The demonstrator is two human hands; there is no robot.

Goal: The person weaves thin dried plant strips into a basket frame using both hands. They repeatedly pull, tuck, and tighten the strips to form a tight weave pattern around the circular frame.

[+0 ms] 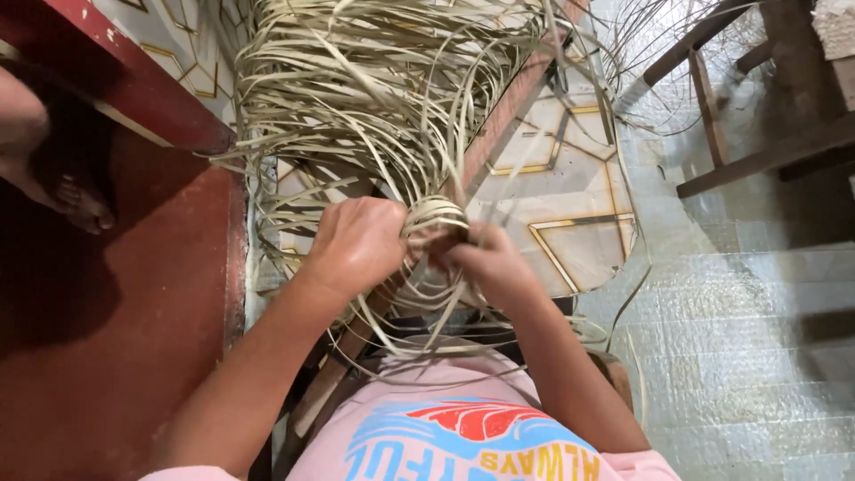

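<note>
Both hands meet at the near end of the strips point(374, 80), which fan out far across the floor. The left hand point(356, 245) and right hand point(488, 263) have fingers clamped on the wound coil point(436, 216), keeping it tight.

Both hands point(419, 245) meet at a strip bundle point(383, 89), wooden chair point(757, 134) right, bare foot point(76, 200) left

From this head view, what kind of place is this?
Probably a home floor or porch used for hand weaving, not a factory. Both the left hand and the right hand grip a bound bundle of pale strips, over patterned floor tiles, beside a red cement step and wooden furniture legs.
</note>
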